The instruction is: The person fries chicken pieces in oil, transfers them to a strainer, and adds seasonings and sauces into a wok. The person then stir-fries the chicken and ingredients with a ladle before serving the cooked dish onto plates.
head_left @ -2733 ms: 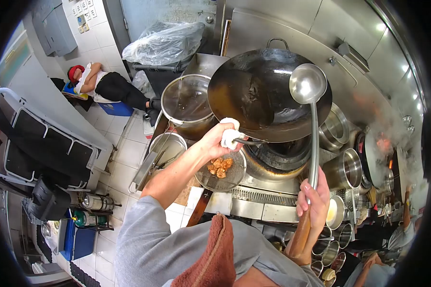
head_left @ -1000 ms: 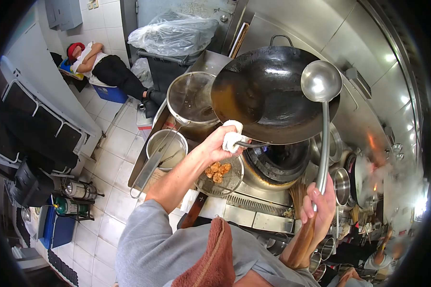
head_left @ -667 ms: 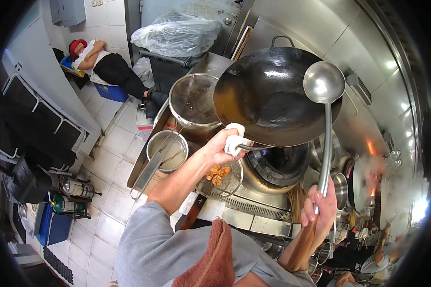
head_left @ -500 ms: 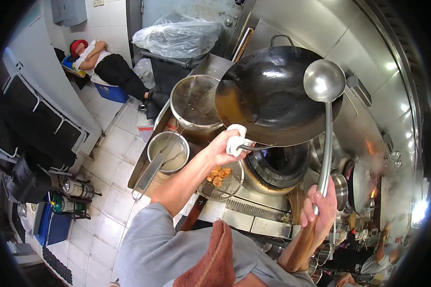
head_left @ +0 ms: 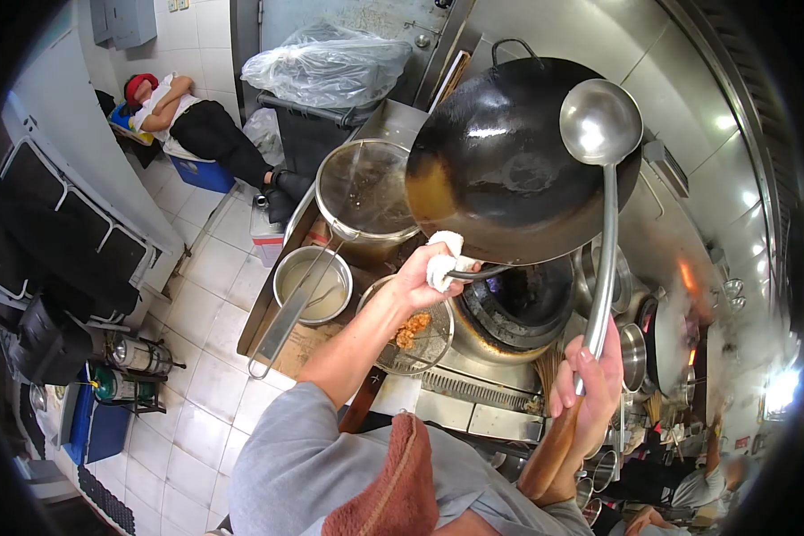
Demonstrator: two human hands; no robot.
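My left hand [head_left: 414, 280] is closed on a folded white cloth [head_left: 443, 259] wrapped round the wok's handle. The dark wok [head_left: 500, 188] is tilted up, raised off the burner [head_left: 520, 308], its inside shiny with a brownish patch at the left. In my right hand [head_left: 590, 380] is the wooden handle of a long steel ladle [head_left: 600, 121], whose bowl lies across the right part of the wok in view. Below my left forearm, a round wire strainer [head_left: 433, 355] bears several browned fried pieces [head_left: 412, 330].
Left of the wok stand a pot of dark liquid [head_left: 364, 174] with a mesh skimmer over it and a smaller pot of pale liquid [head_left: 286, 279]. A bagged bin [head_left: 326, 67] is behind. One person [head_left: 196, 116] reclines at far left; flames [head_left: 688, 275] and another worker are right.
The wok has tipped up further and shifted slightly. The ladle's bowl has moved up with it, and my right hand has risen a little. Both hands keep their holds.
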